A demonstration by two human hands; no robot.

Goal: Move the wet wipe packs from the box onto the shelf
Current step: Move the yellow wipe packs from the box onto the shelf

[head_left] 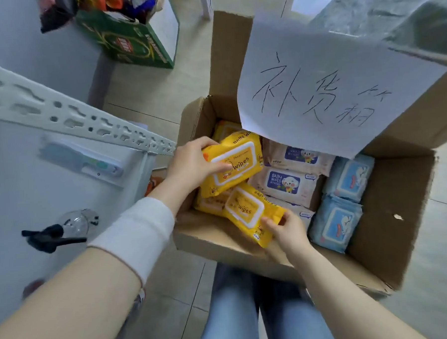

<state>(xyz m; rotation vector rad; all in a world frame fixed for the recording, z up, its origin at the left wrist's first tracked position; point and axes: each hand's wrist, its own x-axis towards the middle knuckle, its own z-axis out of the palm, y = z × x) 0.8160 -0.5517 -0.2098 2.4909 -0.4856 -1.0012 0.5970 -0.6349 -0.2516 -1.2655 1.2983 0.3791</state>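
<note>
Shelf (pixel 72 117) is standing left of the left hand (pixel 191 163), which is curling round the upper yellow pack (pixel 232 163) marked "wipes", apparently lifting it from the box (pixel 390 212). The right hand (pixel 287 230) is pinching the lower yellow pack (pixel 248 212) by its corner, likely for a paired carry. Right of both hands, cream packs (pixel 288 184) reading "BABY WIPES" and blue packs (pixel 347 181) are waiting. Beyond them, a paper sign (pixel 329 86) is showing handwritten "补货箱".

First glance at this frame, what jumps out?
Bright yellow against brown: in the left part of the cardboard box, the left hand grips the upper yellow pack and the right hand holds the lower yellow pack. Then the white paper sheet with handwritten characters, hanging over the box's far side.
</note>
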